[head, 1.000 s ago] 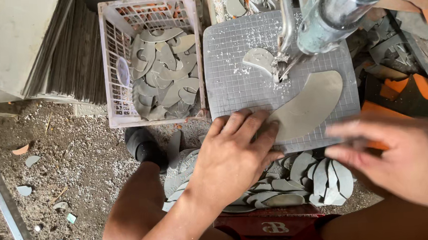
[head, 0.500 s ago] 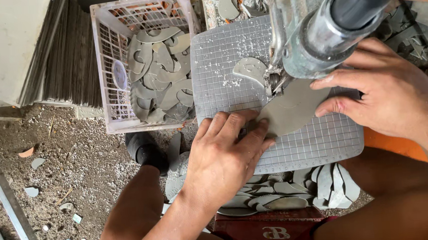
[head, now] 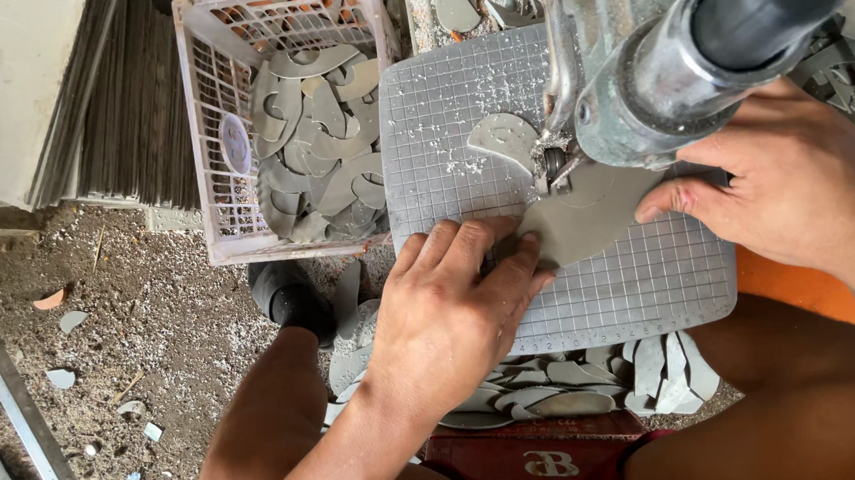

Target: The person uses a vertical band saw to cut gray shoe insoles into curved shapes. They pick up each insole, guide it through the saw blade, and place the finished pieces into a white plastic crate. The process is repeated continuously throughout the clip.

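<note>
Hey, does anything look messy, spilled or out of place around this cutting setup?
Yes: white dust is scattered over the grey gridded cutting mat, and curved grey offcuts lie heaped on the ground under its near edge, with stray chips on the dirt.

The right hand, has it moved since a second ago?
Yes. The right hand came up from the gridded mat's near edge to the grey piece beside the cutter.

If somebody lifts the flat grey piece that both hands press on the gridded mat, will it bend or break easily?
The grey piece probably stays stiff: it lies flat under the left hand and right hand. It looks thin, so likely light. White crumbs on the cutting mat and chips on the ground suggest it is brittle and may snap.
</note>
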